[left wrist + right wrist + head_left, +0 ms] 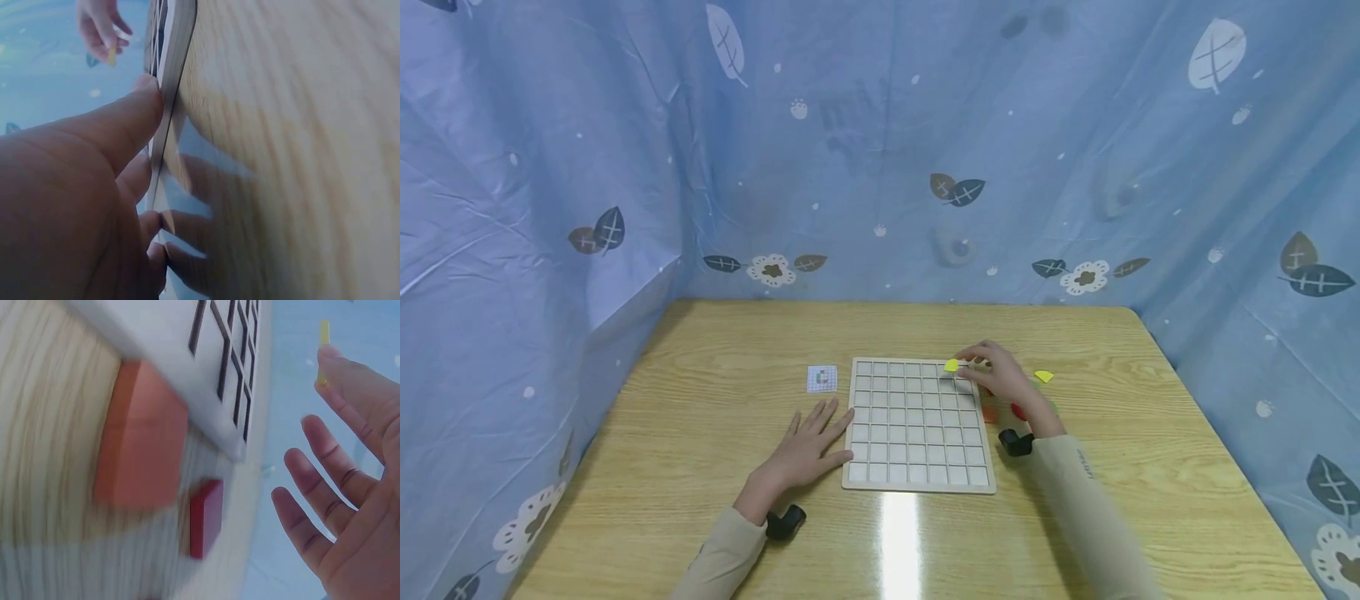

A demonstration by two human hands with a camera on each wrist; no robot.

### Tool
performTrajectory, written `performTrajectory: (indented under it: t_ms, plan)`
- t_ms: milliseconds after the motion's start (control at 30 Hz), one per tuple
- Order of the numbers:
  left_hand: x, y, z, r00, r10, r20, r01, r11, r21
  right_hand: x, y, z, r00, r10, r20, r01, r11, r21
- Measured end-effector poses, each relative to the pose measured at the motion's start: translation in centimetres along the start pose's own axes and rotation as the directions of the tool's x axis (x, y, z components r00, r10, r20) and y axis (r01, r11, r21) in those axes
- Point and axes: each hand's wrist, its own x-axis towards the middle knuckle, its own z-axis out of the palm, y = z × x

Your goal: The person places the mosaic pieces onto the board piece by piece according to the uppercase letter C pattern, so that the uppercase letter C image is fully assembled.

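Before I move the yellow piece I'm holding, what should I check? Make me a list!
1. Right hand pinches the yellow piece: ok.
2. Left hand touches the edge of the grid board: ok.
3. Picture card uncovered, left of the board: ok.
4. Which squares the card's pattern marks: cannot tell, too small.
5. Yellow piece resting on the board: not ok, it's held above.
6. Orange piece apart from the board: cannot tell, it lies very close.

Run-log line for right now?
right hand: pinches yellow piece above grid board; left hand: touches board's left edge; printed card: left of board
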Motion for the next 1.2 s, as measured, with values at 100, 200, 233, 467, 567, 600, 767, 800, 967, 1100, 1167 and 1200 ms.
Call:
performTrajectory:
  t_ms: [100,200,233,467,567,600,767,800,967,1100,1167,1200]
  plan:
    - [0.1,0.0,0.1,1.0,0.001,0.0,-0.001,1.0,-0.001,0.4,-0.5,0.6,1.0,0.009,0.008,-0.009,0.999,0.03]
    - [0.1,0.0,0.0,1.0,-0.005,0.004,0.005,1.0,-0.001,0.8,-0.9,1.3,0.999,0.022,0.029,-0.023,0.999,0.039]
    - [0.0,0.0,-0.1,1.0,-0.007,0.005,0.007,1.0,-0.001,1.0,-1.1,1.5,0.999,0.03,0.035,-0.032,0.999,0.044]
    - [0.0,0.2,-0.5,1.0,-0.003,0.01,0.003,1.0,-0.01,2.0,-2.2,2.9,0.994,0.081,0.075,-0.086,0.994,0.07]
    - [0.0,0.3,-0.5,1.0,0.0,0.012,0.001,1.0,-0.015,2.3,-2.5,3.4,0.994,0.072,0.081,-0.077,0.995,0.066]
    - [0.0,0.1,-0.4,1.0,0.002,0.007,-0.002,1.0,-0.017,2.4,-2.7,3.6,0.994,0.065,0.083,-0.071,0.996,0.062]
    - [0.2,-0.3,0.1,1.0,-0.005,0.008,0.005,1.0,-0.011,3.0,-3.0,4.4,0.995,0.031,0.094,-0.037,0.997,0.061]
    - [0.3,-0.4,0.1,1.0,-0.006,0.008,0.007,1.0,-0.009,3.1,-3.1,4.6,0.995,0.028,0.096,-0.034,0.997,0.065]
    - [0.3,-0.3,0.1,1.0,-0.012,0.015,0.012,1.0,-0.006,3.5,-3.6,5.6,0.994,0.032,0.106,-0.037,0.998,0.045]
    - [0.2,-0.2,0.0,1.0,-0.011,0.013,0.011,1.0,-0.007,3.8,-4.1,6.2,0.99,0.07,0.12,-0.069,0.998,-0.011]
    - [0.2,-0.2,0.0,1.0,-0.009,0.013,0.009,1.0,-0.007,3.8,-4.4,6.3,0.988,0.098,0.121,-0.094,0.995,-0.038]
    - [0.2,-0.2,0.0,1.0,-0.009,0.015,0.009,1.0,-0.006,3.9,-4.5,6.4,0.987,0.11,0.12,-0.104,0.993,-0.054]
